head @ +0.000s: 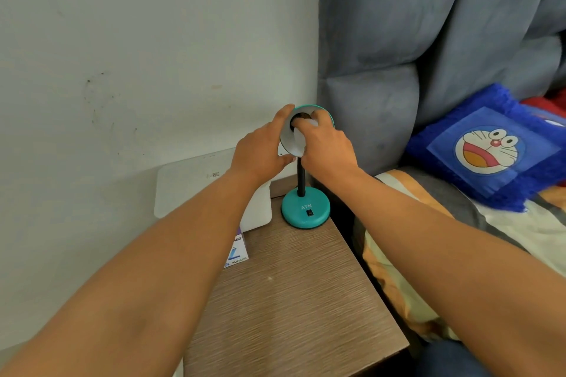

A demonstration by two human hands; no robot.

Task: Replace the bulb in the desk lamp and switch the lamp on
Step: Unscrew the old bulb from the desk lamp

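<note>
Our left hand (260, 150) grips the lamp shade (324, 115); right-hand fingers (318, 119) grip the white bulb (298, 144) inside. Left of the lamp base (305, 208) stand a white box (196, 184) and bulb carton (236, 249).

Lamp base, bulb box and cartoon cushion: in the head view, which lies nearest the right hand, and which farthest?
From the right hand:
1. Teal lamp base, just below it on the table.
2. Bulb box, lower left, at the table's edge.
3. Cartoon cushion, far right on the bed.

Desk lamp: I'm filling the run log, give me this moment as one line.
left hand steadies shade | right hand grips bulb at socket | lamp unlit
</note>
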